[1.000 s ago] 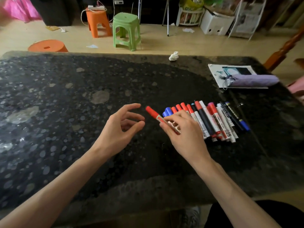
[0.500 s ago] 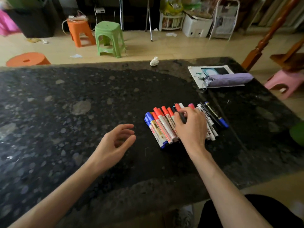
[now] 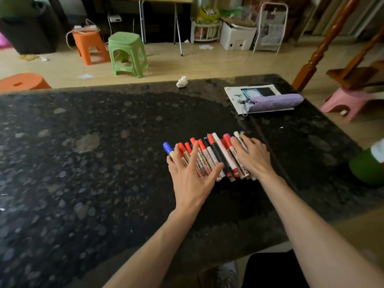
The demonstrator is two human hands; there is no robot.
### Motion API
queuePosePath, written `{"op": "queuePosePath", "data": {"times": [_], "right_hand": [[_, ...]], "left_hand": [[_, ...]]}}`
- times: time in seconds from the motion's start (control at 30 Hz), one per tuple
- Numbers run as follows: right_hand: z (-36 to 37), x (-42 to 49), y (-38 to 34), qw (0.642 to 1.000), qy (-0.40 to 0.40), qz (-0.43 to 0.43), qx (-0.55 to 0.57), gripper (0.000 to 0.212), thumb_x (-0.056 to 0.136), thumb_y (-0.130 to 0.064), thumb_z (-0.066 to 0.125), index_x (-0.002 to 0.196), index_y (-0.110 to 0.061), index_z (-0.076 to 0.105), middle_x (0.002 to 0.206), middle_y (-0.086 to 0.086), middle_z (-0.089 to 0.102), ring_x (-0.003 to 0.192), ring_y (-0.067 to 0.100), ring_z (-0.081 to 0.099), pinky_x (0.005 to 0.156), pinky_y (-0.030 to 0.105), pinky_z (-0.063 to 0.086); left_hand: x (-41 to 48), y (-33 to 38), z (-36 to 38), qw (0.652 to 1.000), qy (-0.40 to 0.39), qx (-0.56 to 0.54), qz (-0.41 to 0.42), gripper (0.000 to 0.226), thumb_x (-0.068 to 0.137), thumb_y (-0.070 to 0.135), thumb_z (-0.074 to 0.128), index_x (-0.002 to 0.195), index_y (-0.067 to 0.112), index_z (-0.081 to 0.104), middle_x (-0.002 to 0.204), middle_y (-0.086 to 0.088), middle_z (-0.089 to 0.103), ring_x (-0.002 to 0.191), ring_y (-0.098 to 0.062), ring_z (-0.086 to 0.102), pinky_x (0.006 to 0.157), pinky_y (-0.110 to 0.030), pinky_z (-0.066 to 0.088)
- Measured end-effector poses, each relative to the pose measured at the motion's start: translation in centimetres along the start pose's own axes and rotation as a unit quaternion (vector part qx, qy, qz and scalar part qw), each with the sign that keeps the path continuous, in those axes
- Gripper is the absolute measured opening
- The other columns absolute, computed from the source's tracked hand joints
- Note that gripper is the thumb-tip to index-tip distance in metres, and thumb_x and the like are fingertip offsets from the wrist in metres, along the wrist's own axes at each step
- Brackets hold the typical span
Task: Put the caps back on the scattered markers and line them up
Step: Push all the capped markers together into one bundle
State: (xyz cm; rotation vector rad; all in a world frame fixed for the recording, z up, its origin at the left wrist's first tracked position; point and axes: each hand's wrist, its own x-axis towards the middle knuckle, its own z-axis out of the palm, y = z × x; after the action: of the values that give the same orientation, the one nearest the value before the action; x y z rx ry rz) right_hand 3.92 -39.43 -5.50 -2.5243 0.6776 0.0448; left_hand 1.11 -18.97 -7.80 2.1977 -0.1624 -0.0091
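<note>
A row of capped markers point(image 3: 216, 154) lies side by side on the dark stone table point(image 3: 83, 163), mostly red caps, with a blue-capped marker point(image 3: 167, 148) at the left end and a black one in the middle. My left hand point(image 3: 191, 173) lies flat with spread, straight fingers on the left part of the row. My right hand point(image 3: 252, 155) rests with straight fingers on the right part and hides the markers under it.
A lilac pencil case point(image 3: 274, 102) lies on a printed sheet point(image 3: 234, 94) at the table's far right. A crumpled tissue point(image 3: 181, 81) sits at the far edge. A green object point(image 3: 367, 169) is at the right edge. Plastic stools stand on the floor beyond.
My right hand laid the red marker into the row, then slid to the row's right end. My left hand moved from the bare table onto the left end, fingers now spread flat.
</note>
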Motion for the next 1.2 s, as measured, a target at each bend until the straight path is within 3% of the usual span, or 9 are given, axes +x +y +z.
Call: {"op": "queuePosePath", "data": {"times": [0.1, 0.23, 0.57, 0.9, 1.07, 1.2], "right_hand": [[1.1, -0.9, -1.5, 0.999, 0.001, -0.015, -0.029, 0.080, 0.097, -0.077, 0.030, 0.163, -0.033, 0.021, 0.164, 0.011, 0.036, 0.151, 0.034, 0.031, 0.122, 0.055, 0.023], [1.6, -1.6, -2.9, 0.999, 0.008, -0.006, -0.031, 0.071, 0.101, -0.069, 0.029, 0.164, -0.036, 0.015, 0.163, 0.013, 0.035, 0.149, 0.034, 0.033, 0.121, 0.054, 0.025], [3.5, -2.5, -8.1, 0.998, -0.029, 0.027, -0.055, 0.072, 0.101, -0.067, 0.033, 0.162, -0.039, 0.008, 0.160, 0.020, 0.031, 0.146, 0.041, 0.031, 0.117, 0.057, 0.028], [10.6, -7.0, -17.9, 0.996, -0.049, -0.043, -0.052, 0.079, 0.101, -0.070, 0.025, 0.165, -0.030, 0.001, 0.164, 0.023, 0.025, 0.151, 0.042, 0.026, 0.122, 0.058, 0.024], [13.4, -9.2, -22.1, 0.993, -0.065, -0.086, -0.047, 0.082, 0.101, -0.071, 0.022, 0.166, -0.028, -0.004, 0.172, 0.016, 0.009, 0.156, 0.041, 0.016, 0.124, 0.058, 0.018], [13.6, -8.9, -21.2, 0.990, -0.057, -0.123, -0.046, 0.073, 0.105, -0.064, 0.019, 0.166, -0.029, -0.003, 0.175, 0.003, -0.001, 0.157, 0.036, 0.018, 0.124, 0.055, 0.020]], "left_hand": [[-0.1, -0.1, 0.7, 0.998, 0.033, 0.048, 0.025, 0.086, 0.083, 0.082, 0.056, 0.157, 0.050, 0.025, 0.173, 0.001, -0.002, 0.158, -0.029, -0.012, 0.128, -0.056, 0.004], [-0.3, -0.7, 0.6, 0.996, 0.027, 0.088, 0.018, 0.076, 0.088, 0.082, 0.047, 0.156, 0.051, 0.031, 0.173, 0.000, -0.005, 0.157, -0.036, -0.018, 0.129, -0.053, -0.001], [0.4, -3.0, -3.0, 0.991, 0.006, 0.131, 0.003, 0.089, 0.085, 0.088, 0.040, 0.161, 0.047, 0.014, 0.173, -0.004, -0.006, 0.157, -0.032, -0.020, 0.129, -0.052, -0.002], [0.9, -10.7, -13.5, 0.982, 0.036, 0.187, -0.012, 0.092, 0.081, 0.091, 0.030, 0.161, 0.045, 0.018, 0.173, -0.007, 0.008, 0.160, -0.028, -0.008, 0.129, -0.050, -0.002], [0.2, -13.8, -18.4, 0.979, 0.032, 0.200, -0.024, 0.092, 0.084, 0.088, 0.035, 0.162, 0.043, 0.015, 0.173, -0.002, 0.003, 0.159, -0.028, -0.012, 0.129, -0.054, 0.003], [0.0, -14.3, -19.0, 0.982, 0.028, 0.187, -0.028, 0.088, 0.086, 0.085, 0.040, 0.161, 0.047, 0.014, 0.173, 0.004, -0.003, 0.158, -0.030, -0.015, 0.128, -0.056, 0.008]]}}
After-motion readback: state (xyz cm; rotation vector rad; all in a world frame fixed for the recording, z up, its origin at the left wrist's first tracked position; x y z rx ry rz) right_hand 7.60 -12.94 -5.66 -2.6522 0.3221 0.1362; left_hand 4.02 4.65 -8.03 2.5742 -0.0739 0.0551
